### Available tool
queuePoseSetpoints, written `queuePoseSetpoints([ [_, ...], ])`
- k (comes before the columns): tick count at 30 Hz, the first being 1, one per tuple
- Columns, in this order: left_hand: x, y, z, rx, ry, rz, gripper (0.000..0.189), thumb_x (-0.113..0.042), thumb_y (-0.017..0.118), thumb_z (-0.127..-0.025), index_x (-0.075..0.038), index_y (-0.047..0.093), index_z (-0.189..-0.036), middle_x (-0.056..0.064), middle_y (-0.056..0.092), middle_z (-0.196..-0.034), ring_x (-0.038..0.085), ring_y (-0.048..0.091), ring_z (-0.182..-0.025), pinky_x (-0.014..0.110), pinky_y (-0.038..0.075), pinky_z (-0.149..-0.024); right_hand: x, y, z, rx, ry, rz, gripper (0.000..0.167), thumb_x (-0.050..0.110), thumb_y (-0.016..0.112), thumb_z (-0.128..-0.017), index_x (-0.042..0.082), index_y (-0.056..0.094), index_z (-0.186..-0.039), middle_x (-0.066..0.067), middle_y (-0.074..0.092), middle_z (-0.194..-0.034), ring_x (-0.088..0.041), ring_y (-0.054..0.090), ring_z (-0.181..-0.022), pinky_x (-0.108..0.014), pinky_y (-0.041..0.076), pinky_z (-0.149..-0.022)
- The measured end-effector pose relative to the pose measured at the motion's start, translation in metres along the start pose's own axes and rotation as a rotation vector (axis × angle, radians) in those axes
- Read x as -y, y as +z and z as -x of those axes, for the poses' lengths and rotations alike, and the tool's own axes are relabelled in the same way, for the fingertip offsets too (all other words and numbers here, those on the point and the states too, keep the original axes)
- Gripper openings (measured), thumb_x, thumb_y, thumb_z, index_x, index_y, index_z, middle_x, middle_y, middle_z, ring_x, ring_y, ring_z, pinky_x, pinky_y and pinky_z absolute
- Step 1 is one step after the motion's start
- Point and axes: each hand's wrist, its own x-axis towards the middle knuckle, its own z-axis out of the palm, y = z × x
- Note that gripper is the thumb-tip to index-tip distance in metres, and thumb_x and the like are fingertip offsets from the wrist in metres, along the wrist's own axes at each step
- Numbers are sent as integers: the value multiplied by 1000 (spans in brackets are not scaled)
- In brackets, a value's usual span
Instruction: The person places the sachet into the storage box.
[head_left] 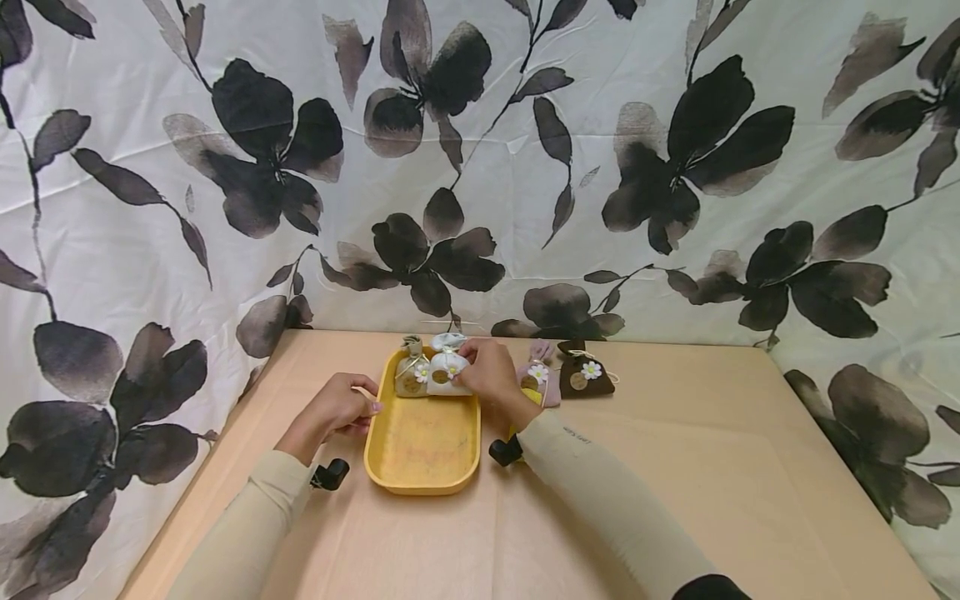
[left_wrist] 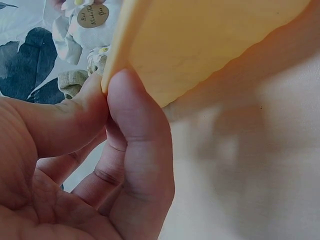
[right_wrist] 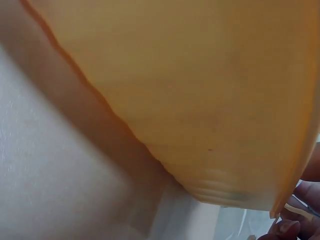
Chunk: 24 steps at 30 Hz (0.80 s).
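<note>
A yellow plastic tray (head_left: 420,446) lies on the table, and my left hand (head_left: 336,408) pinches its left rim between thumb and forefinger. In the left wrist view the thumb and forefinger meet on the tray wall (left_wrist: 200,45). At the tray's far end my right hand (head_left: 491,375) holds a small white drawstring pouch (head_left: 442,383) with a daisy and a round tag. Beside it, to the left, a beige pouch (head_left: 411,377) stands in the tray. The right wrist view is mostly filled by the tray's outer side (right_wrist: 200,100), with only some fingertips (right_wrist: 290,229) at the corner.
Right of the tray, a pink pouch (head_left: 553,383) and a dark brown pouch (head_left: 596,383) lie on the table (head_left: 675,467). A yellow thing (head_left: 533,396) is mostly hidden by my right wrist. A floral cloth (head_left: 540,192) hangs behind the table's far edge.
</note>
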Motion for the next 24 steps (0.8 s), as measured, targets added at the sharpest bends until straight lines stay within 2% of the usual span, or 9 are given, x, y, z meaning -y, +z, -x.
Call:
queuePoseSetpoints([
  [7, 1, 1, 0, 3, 5, -2, 33, -3, 71, -96, -1, 62, -127, 5, 59, -74, 14, 60, -58, 26, 58, -53, 2, -1, 3, 16, 9, 96, 29, 10, 93, -70, 14, 76, -94, -2, 72, -88, -20, 62, -85, -36, 54, -82],
  [17, 0, 1, 3, 8, 14, -5, 33, -3, 71, -96, 0, 62, -128, 4, 59, -73, 13, 59, -59, 27, 58, -54, 4, 1, 9, -10, -22, 220, 33, 14, 90, -77, 16, 79, -108, -2, 77, -99, -22, 67, -89, -40, 57, -82],
  [20, -1, 0, 4, 11, 21, 6, 33, -2, 70, -96, 1, 62, -127, 4, 58, -70, 13, 59, -57, 27, 58, -54, 5, 1, 10, -22, -35, 225, 37, 13, 89, -77, 16, 79, -113, -3, 78, -106, -25, 70, -97, -43, 58, -87],
  [24, -1, 0, 4, 12, 26, 5, 32, -2, 69, -96, 1, 62, -127, 5, 60, -70, 13, 59, -57, 27, 58, -53, 7, -3, 12, -9, -23, 180, 44, 11, 89, -77, 13, 77, -119, -6, 75, -121, -27, 69, -114, -44, 57, -101],
])
